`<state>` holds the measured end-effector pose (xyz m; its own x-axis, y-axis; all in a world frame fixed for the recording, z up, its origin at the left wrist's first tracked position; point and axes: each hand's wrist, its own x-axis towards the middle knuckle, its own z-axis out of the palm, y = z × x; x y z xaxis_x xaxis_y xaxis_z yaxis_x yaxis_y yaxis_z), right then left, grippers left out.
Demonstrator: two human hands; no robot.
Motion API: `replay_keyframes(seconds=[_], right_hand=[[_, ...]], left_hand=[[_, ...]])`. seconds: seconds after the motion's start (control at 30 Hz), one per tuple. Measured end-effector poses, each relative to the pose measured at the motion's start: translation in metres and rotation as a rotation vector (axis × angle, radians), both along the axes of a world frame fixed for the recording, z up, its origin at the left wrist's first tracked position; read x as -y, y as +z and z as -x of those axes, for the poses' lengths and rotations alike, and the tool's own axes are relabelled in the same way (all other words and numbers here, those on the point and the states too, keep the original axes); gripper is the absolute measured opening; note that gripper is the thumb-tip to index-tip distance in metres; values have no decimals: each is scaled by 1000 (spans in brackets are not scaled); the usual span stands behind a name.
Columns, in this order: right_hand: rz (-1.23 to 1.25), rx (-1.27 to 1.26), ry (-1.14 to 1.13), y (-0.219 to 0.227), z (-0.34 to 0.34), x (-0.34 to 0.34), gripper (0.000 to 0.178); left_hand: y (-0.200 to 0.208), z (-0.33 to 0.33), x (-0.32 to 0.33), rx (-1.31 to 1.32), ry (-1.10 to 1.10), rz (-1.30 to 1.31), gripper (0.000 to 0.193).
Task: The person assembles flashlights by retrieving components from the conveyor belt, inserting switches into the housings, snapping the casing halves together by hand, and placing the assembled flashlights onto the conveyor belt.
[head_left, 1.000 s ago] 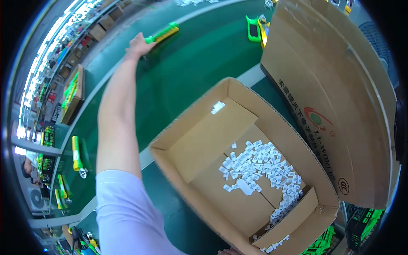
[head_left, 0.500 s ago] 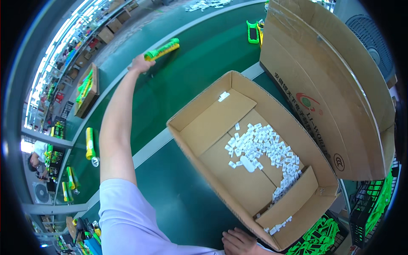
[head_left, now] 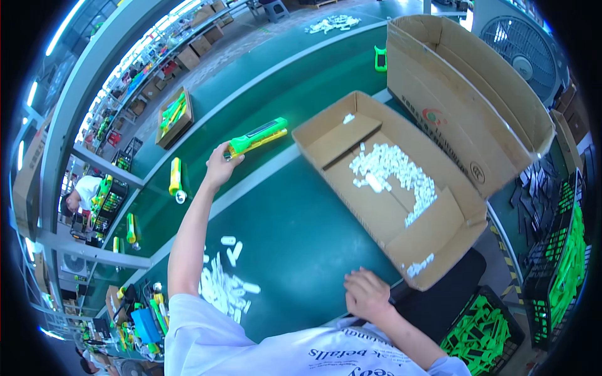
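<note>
My left hand (head_left: 221, 164) is closed around one end of a green and yellow flashlight (head_left: 258, 136). It holds the flashlight over the near edge of the green conveyor belt, its green side with a dark strip facing up. My right hand (head_left: 367, 293) lies on the green worktable (head_left: 301, 241) by its near edge, fingers loosely apart and nothing in them. Just beyond that hand stands an open cardboard box (head_left: 343, 133) with many small white plastic pieces (head_left: 395, 166) inside. Slim white parts (head_left: 222, 285) are heaped on the worktable beside my left forearm.
A taller cardboard box (head_left: 439, 88) stands behind the low one. More flashlights (head_left: 175, 175) lie on the belt at left, and a green frame (head_left: 380, 59) lies at the far end. Crates of green parts (head_left: 480, 329) stand at right. A co-worker (head_left: 84, 191) sits far left.
My left hand has drawn back from the belt's far side, bringing the flashlight nearer. The view has shifted, so the white heap and more of my right arm now show.
</note>
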<state>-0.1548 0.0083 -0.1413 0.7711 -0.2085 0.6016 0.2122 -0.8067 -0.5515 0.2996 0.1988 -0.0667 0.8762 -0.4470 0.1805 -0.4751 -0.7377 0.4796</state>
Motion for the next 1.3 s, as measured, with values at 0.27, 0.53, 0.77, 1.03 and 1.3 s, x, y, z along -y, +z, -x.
replay_keyframes(seconds=[0.27,0.53,0.77,1.03,1.3], right_hand=[[-870,-25,129,59,22,19,33],[-1747,-910,834,66,11,8,43],[-1918,-668,650,58,40,-14,35],[-1651,-246,195,35,24,-31,45],[-1726,-261,159,44,25,-29,44]], left_hand=[[52,210,-40,-260,-414,26,63],[49,309,-8,-320,-903,-115,57],[36,338,12,-261,-539,128,74],[23,444,41,-592,-158,299,74],[12,421,27,-1051,-158,657,75]])
